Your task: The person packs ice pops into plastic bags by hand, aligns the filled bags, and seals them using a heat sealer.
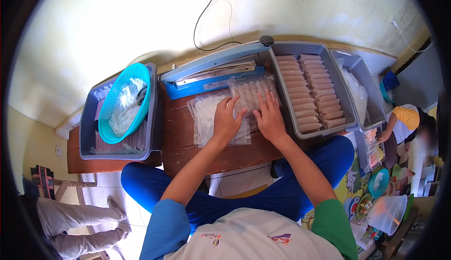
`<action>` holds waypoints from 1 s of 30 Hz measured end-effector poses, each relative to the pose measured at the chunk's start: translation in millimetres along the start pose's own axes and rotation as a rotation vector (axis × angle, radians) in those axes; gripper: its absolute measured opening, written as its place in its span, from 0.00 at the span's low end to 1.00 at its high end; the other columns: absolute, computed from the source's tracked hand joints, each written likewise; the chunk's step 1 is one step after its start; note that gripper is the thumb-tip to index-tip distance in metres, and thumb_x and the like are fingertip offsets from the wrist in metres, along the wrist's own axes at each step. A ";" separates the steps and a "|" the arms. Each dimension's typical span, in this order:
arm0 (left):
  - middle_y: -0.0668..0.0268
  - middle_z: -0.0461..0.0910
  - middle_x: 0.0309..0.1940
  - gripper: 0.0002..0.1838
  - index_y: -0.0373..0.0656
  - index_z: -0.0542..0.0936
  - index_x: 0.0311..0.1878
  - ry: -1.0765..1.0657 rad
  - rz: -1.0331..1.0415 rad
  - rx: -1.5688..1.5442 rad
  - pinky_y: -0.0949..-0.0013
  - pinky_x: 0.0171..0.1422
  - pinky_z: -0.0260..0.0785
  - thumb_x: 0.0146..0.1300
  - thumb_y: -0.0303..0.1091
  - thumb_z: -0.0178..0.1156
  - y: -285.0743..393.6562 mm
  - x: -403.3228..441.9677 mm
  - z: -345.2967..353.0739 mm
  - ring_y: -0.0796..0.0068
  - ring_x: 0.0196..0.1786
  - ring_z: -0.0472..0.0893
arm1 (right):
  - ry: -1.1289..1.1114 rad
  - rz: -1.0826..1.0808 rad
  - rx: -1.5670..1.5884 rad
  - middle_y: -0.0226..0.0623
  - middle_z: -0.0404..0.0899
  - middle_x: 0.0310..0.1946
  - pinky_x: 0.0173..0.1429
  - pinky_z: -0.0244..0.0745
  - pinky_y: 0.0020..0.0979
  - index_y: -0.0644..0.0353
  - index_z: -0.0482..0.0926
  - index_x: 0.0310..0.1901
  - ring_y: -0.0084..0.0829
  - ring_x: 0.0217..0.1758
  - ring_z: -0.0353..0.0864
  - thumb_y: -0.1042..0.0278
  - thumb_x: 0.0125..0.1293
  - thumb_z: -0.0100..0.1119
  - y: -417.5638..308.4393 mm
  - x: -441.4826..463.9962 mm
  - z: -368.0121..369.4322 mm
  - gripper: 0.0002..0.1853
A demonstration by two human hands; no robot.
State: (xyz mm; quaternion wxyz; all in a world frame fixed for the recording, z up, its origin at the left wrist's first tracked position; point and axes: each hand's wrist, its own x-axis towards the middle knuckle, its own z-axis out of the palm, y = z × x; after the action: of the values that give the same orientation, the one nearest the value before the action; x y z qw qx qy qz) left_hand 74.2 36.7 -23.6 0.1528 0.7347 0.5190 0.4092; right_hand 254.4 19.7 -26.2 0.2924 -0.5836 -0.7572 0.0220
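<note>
From my end, both hands look open, with nothing gripped: the left hand (227, 120) has its fingers loosely spread over the stacked clear bags (205, 119), and the right hand (270, 121) lies flatter on the filled bag (250, 90) of pale brown tubes. That bag overlaps the stack's upper right part, just before the blue sealer (192, 88) — I'd judge the spread fingers are there to level its contents. The grey tub (324, 131), with its two rows of tubes (299, 102), stands beside the right hand, probably for short reach. The turquoise basket (106, 119) leans tilted on the dark tub (112, 156), likely to save space on the wooden bench (181, 142). Its plastic pieces blur together, and it hides much of the tub's load. My fingers' undersides are out of sight, so I can't tell how hard they press — nor can I read the sealer's label.
</note>
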 end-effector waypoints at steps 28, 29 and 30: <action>0.60 0.83 0.40 0.08 0.40 0.84 0.37 -0.289 0.251 -0.283 0.61 0.53 0.71 0.53 0.28 0.70 99.3 30.5 45.6 0.57 0.46 0.80 | 0.021 0.231 0.180 0.46 0.82 0.33 0.43 0.76 0.43 0.63 0.83 0.37 0.48 0.37 0.82 0.74 0.59 0.61 53.7 -11.8 -126.5 0.06; 0.60 0.83 0.39 0.08 0.40 0.84 0.37 -0.290 0.250 -0.292 0.60 0.53 0.71 0.53 0.28 0.70 98.3 31.2 46.2 0.57 0.46 0.80 | 0.014 0.223 0.191 0.46 0.82 0.33 0.43 0.76 0.43 0.63 0.83 0.37 0.48 0.37 0.82 0.74 0.59 0.61 52.6 -9.0 -125.9 0.06; 0.60 0.83 0.39 0.09 0.40 0.84 0.37 -0.292 0.252 -0.301 0.60 0.53 0.71 0.53 0.28 0.69 96.9 32.5 46.0 0.57 0.47 0.80 | 0.015 0.217 0.171 0.45 0.82 0.32 0.43 0.76 0.42 0.63 0.83 0.37 0.48 0.37 0.82 0.74 0.59 0.61 53.5 -6.1 -126.1 0.06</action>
State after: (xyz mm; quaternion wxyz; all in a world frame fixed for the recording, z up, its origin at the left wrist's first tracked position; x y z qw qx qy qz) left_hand 175.1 34.6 25.3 0.2817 0.8140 0.3288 0.3873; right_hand 360.9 -7.7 55.7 0.3425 -0.6353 -0.6828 0.1135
